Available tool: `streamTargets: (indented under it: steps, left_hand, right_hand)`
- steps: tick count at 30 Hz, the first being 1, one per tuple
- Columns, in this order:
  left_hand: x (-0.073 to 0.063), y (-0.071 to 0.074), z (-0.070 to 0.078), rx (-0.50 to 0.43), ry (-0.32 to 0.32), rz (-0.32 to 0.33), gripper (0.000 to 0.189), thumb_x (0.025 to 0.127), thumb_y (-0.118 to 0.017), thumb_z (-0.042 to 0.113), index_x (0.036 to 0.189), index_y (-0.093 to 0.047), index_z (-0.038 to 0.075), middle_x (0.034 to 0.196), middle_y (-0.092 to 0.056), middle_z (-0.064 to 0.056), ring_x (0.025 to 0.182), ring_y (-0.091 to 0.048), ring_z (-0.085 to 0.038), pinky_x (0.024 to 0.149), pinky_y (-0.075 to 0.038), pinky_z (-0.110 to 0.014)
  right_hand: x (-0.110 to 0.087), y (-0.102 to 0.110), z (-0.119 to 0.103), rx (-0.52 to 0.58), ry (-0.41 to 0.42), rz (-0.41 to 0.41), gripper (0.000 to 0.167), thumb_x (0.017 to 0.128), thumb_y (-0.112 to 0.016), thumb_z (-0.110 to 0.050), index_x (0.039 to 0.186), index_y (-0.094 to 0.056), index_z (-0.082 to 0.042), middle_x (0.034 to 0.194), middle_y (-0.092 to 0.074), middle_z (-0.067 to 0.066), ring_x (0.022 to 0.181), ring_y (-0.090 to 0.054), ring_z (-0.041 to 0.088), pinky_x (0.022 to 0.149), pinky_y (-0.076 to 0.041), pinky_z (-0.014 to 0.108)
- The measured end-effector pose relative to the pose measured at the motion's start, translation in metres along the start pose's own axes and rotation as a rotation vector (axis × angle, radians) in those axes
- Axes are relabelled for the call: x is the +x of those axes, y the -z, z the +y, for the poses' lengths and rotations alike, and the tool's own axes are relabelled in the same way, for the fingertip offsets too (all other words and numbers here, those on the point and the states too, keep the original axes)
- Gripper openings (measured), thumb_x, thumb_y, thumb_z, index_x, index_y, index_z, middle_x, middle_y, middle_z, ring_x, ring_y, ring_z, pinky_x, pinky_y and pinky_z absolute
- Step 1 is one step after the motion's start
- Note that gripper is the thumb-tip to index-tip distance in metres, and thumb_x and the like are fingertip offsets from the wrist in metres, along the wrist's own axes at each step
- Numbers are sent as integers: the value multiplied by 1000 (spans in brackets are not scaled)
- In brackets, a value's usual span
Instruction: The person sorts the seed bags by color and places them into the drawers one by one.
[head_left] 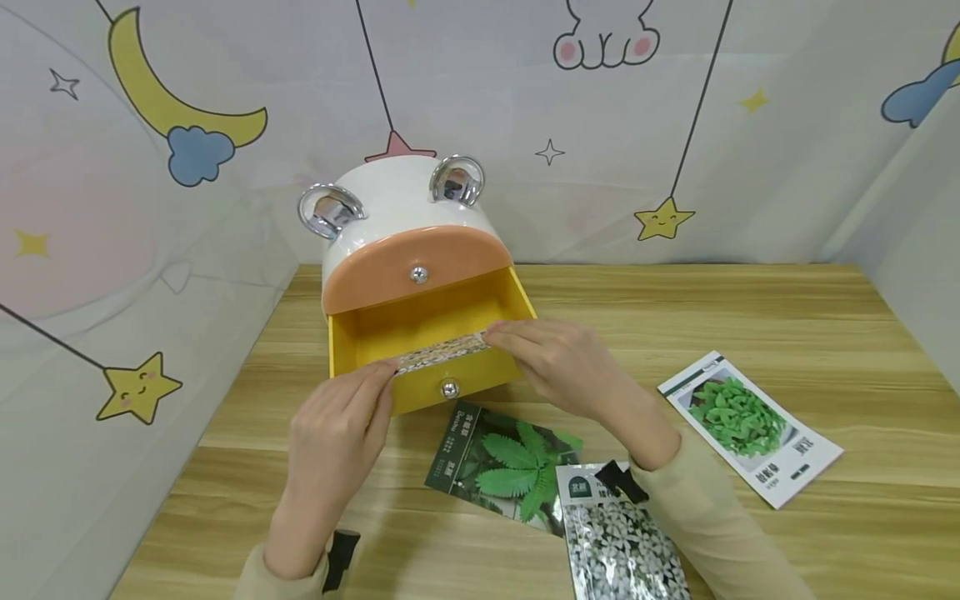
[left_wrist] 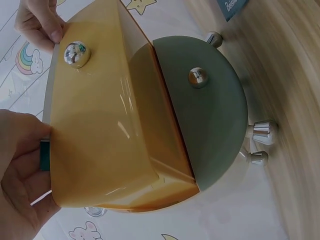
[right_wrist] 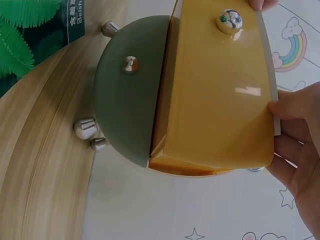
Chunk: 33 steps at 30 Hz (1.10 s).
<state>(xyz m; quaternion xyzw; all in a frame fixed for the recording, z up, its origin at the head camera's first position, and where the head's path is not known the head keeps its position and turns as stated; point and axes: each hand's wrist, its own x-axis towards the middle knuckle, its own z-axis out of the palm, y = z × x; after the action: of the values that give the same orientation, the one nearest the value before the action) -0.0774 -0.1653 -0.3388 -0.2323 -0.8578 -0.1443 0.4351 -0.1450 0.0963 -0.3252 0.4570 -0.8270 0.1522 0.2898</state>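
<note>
A seed packet (head_left: 442, 353) with a pale flower print is held edge-on over the front of an open yellow drawer (head_left: 517, 292). My left hand (head_left: 337, 429) pinches its left end, and my right hand (head_left: 558, 362) pinches the right end. The drawer belongs to a small white cabinet (head_left: 405, 187) with chrome ear-like handles. Its upper drawer front is orange (head_left: 375, 275). In the left wrist view, a dark green corner of the packet (left_wrist: 45, 156) shows by my left fingers. Its grey edge (right_wrist: 276, 125) shows beside my right thumb in the right wrist view.
A dark green leaf-print packet (head_left: 517, 467) lies before the cabinet, partly under a white-flower packet (head_left: 622, 542). Another packet with leafy greens (head_left: 742, 417) lies to the right on the wooden table (head_left: 862, 350). Below the yellow drawer is a green drawer front (left_wrist: 215, 120).
</note>
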Motion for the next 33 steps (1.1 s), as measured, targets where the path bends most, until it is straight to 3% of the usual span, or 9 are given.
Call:
streamTargets:
  steps: [8,14,18,23,28,33]
  left_hand:
    - [3,3,-1,33,44,-106,22,94,-59,20,99,-73,3,89,-75,-10,73,-71,-27,63,-56,-38]
    - [5,4,0,43,45,-117,18,92,-62,17,97,-73,5,86,-76,-9,70,-71,-27,60,-56,-38]
    - [6,3,0,39,21,-78,16,87,-66,12,97,-74,3,90,-76,-11,74,-72,-29,61,-58,-40]
    - [4,4,0,51,12,-83,19,90,-63,14,100,-75,2,94,-75,-13,78,-73,-31,66,-59,-42]
    - [5,3,0,59,34,-89,18,92,-63,13,101,-74,3,90,-75,-12,71,-71,-29,60,-57,-39]
    - [10,4,0,60,68,-114,14,90,-64,10,100,-73,5,83,-74,-9,65,-69,-26,57,-54,-37]
  right_hand:
    - [7,-2,0,43,-34,-74,29,89,-59,-6,116,-69,-12,110,-73,1,96,-71,18,81,-58,30]
    - [12,-1,-2,75,-65,-156,29,92,-54,-8,116,-68,-13,111,-73,1,100,-70,18,87,-56,32]
    - [13,0,-2,79,-24,-129,31,88,-56,0,113,-70,-12,111,-73,2,100,-70,18,87,-57,31]
    - [16,0,0,58,51,-78,40,79,-59,12,109,-72,-11,108,-74,3,99,-71,19,87,-57,30]
    - [25,0,5,17,88,-47,42,78,-60,15,109,-73,-11,106,-74,3,97,-71,18,86,-57,30]
    - [29,-4,10,7,90,-68,43,77,-60,16,109,-72,-10,107,-74,4,98,-71,18,86,-57,28]
